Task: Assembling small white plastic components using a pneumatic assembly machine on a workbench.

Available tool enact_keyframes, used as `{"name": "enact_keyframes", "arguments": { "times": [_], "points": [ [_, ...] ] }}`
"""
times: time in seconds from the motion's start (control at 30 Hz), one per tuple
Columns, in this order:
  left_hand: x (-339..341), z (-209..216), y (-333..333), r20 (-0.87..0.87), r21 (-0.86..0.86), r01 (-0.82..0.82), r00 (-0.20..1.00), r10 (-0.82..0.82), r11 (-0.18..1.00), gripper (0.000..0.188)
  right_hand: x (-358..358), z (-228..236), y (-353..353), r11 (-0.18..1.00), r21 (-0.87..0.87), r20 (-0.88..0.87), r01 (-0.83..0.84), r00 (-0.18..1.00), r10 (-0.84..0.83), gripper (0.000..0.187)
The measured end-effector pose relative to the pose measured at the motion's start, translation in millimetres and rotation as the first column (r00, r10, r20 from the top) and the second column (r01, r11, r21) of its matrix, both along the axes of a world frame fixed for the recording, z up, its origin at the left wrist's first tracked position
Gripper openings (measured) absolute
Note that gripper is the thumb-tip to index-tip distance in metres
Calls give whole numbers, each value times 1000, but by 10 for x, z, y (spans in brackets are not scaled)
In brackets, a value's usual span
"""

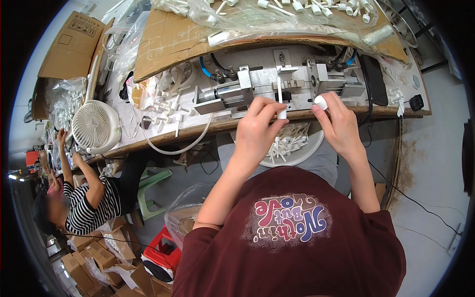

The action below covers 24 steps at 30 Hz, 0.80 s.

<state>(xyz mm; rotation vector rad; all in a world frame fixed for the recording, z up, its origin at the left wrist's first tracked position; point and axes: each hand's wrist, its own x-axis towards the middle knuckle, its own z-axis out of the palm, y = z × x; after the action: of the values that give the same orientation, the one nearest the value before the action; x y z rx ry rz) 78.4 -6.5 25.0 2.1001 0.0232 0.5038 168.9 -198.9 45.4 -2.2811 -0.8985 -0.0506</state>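
- Left hand (257, 126): thumb and fingers pinched together on the broader near end of a white rod (280, 94), whose narrow end overlaps the metal fixture (295, 84) in this view.
- Right hand (340, 123): thumb and fingers curled around a white cap (320, 102), just before the right part of the fixture.
- Counter (408, 94): carries the fixture, with blue tubes (204, 67) at its left and right ends.
- Basin (308, 156): below the fixture's near side, containing many white parts (287, 143).
- Fan (96, 127): white, well to the fixture's left.
- Cardboard sheet (173, 39): beyond the fixture, partly covered by clear plastic (272, 20).
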Motion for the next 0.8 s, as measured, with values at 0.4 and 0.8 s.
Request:
{"name": "enact_keyframes", "arguments": {
  "times": [0.4, 0.8],
  "points": [
    [284, -214, -49, 184, 638, -112, 983, -10, 762, 17, -54, -21, -64, 1000, 14, -78, -25, 997, 26, 26],
    [147, 22, -65, -115, 66, -27, 993, 35, 997, 20, -50, -41, -86, 988, 84, 48, -126, 991, 122, 33]
  ]
}}
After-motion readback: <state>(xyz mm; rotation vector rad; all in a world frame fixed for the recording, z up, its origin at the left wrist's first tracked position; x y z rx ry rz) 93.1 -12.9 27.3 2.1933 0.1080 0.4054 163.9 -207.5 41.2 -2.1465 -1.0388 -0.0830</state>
